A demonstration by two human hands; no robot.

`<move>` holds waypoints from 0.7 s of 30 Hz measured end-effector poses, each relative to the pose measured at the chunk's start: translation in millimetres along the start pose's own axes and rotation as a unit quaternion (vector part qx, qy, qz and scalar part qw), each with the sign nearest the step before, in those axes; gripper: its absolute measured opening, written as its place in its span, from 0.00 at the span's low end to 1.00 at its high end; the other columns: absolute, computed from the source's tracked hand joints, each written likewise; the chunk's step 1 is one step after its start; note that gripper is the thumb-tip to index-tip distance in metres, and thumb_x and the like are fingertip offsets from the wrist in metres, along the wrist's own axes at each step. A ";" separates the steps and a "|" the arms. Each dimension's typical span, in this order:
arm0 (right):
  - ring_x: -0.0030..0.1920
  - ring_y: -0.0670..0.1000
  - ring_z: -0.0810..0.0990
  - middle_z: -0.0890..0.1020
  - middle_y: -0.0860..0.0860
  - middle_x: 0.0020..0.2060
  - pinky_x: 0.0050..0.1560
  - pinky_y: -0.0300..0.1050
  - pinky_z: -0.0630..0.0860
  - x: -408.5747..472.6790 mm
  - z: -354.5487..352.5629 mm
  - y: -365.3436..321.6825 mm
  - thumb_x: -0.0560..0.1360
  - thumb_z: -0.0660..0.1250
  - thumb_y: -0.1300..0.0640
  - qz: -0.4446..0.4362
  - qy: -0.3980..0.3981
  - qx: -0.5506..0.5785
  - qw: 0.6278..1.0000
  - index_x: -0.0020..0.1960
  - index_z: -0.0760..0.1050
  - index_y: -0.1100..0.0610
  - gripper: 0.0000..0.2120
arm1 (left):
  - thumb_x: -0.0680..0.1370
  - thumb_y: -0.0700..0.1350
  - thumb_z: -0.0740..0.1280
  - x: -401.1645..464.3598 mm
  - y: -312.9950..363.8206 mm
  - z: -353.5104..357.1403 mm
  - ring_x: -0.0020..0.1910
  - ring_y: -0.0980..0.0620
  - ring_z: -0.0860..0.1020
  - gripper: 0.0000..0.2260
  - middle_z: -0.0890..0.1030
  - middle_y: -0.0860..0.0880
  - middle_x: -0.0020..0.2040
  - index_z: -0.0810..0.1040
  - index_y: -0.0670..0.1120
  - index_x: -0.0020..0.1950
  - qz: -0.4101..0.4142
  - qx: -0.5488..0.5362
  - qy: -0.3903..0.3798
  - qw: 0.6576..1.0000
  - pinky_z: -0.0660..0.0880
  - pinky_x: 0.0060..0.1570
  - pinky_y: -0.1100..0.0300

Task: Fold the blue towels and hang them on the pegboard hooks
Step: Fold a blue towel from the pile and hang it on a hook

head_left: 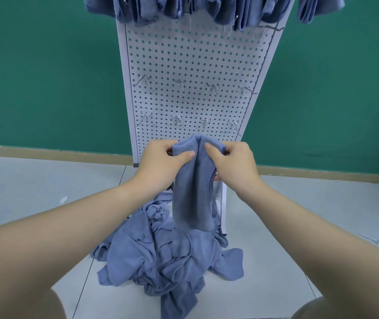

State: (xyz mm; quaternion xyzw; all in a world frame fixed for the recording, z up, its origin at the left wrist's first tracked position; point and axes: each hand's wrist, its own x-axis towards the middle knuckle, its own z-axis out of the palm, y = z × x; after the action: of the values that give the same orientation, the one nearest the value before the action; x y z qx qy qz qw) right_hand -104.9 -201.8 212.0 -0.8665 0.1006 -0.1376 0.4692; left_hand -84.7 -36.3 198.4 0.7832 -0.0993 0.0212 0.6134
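Hands: left hand [161, 163] | right hand [234, 164] pinch folded towel [193, 187]

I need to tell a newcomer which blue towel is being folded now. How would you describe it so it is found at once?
Start at the white perforated pegboard standing against the green wall. In front of its lower edge, the left hand and right hand pinch the top of one folded blue towel. Unlike the crumpled pile of blue towels on the floor below, it hangs straight.
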 end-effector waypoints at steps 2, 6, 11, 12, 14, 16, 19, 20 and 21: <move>0.35 0.55 0.76 0.77 0.63 0.33 0.43 0.68 0.82 -2.3 3.7 -1.5 0.75 0.66 0.41 -0.013 -0.027 0.007 1.000 0.44 0.77 0.68 0.27 | 0.79 0.42 0.74 -1.1 0.8 2.3 0.31 0.59 0.76 0.07 0.83 0.52 0.34 0.85 0.43 0.41 0.010 -0.002 0.006 1.000 0.74 0.34 0.66; 0.40 0.59 0.84 0.82 0.61 0.37 0.48 0.67 0.83 -5.9 7.5 -4.0 0.77 0.62 0.41 -0.019 -0.080 0.008 0.997 0.47 0.78 0.64 0.25 | 0.79 0.41 0.73 -2.5 1.0 4.7 0.26 0.64 0.72 0.11 0.78 0.60 0.26 0.82 0.49 0.36 0.032 0.010 -0.002 0.999 0.67 0.30 0.71; 0.48 0.69 0.82 0.83 0.67 0.44 0.51 0.69 0.81 -4.2 6.2 -4.2 0.80 0.59 0.45 -0.028 -0.089 0.031 0.995 0.46 0.75 0.66 0.22 | 0.80 0.38 0.71 -10.1 8.4 4.7 0.41 0.64 0.82 0.08 0.87 0.56 0.43 0.87 0.49 0.52 0.089 0.011 -0.035 0.995 0.75 0.45 0.72; 0.48 0.69 0.82 0.82 0.68 0.44 0.51 0.69 0.81 -4.3 5.3 -4.7 0.80 0.58 0.45 -0.027 -0.088 0.034 0.995 0.46 0.75 0.66 0.23 | 0.80 0.37 0.70 -11.1 8.8 4.9 0.45 0.63 0.83 0.10 0.88 0.56 0.46 0.87 0.50 0.53 0.097 0.010 -0.041 0.994 0.75 0.48 0.72; 0.46 0.67 0.83 0.82 0.68 0.45 0.52 0.70 0.80 -3.6 3.2 -5.2 0.80 0.57 0.43 -0.026 -0.085 0.031 0.996 0.46 0.74 0.67 0.25 | 0.81 0.37 0.69 -12.5 8.9 5.4 0.48 0.63 0.84 0.12 0.88 0.56 0.49 0.86 0.51 0.57 0.101 0.000 -0.048 0.994 0.77 0.52 0.69; 0.44 0.64 0.83 0.82 0.68 0.45 0.53 0.69 0.80 -3.4 1.7 -7.0 0.82 0.57 0.44 -0.030 -0.083 0.028 0.996 0.46 0.75 0.66 0.24 | 0.81 0.37 0.68 -12.1 7.3 6.5 0.50 0.61 0.84 0.12 0.87 0.56 0.51 0.86 0.49 0.59 0.095 -0.015 -0.044 0.994 0.80 0.57 0.61; 0.49 0.65 0.83 0.84 0.64 0.45 0.55 0.66 0.80 -4.2 1.3 -10.4 0.77 0.56 0.39 -0.027 -0.074 0.021 0.997 0.50 0.78 0.63 0.27 | 0.81 0.38 0.69 -13.0 7.2 8.3 0.51 0.59 0.85 0.12 0.88 0.56 0.52 0.86 0.51 0.58 0.095 -0.033 -0.024 0.995 0.82 0.59 0.52; 0.50 0.65 0.83 0.84 0.64 0.46 0.55 0.66 0.80 -4.8 1.4 -11.1 0.76 0.55 0.39 -0.030 -0.075 0.019 0.997 0.51 0.79 0.63 0.28 | 0.81 0.38 0.69 -13.8 7.9 9.0 0.51 0.59 0.85 0.12 0.88 0.57 0.51 0.86 0.53 0.57 0.099 -0.035 -0.016 0.994 0.82 0.59 0.51; 0.49 0.65 0.83 0.84 0.64 0.45 0.55 0.66 0.80 -5.0 1.6 -10.7 0.76 0.55 0.39 -0.035 -0.077 0.015 0.996 0.51 0.79 0.63 0.28 | 0.81 0.38 0.68 -15.1 8.8 9.8 0.51 0.60 0.84 0.12 0.88 0.57 0.50 0.86 0.54 0.57 0.105 -0.035 -0.011 0.994 0.82 0.59 0.51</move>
State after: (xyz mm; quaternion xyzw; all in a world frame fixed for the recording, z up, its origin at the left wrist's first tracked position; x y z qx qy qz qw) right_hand -108.6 -193.3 219.5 -0.8705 0.0318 -0.0888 0.4830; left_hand -101.9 -45.8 202.1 0.7464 -0.1884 0.0732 0.6340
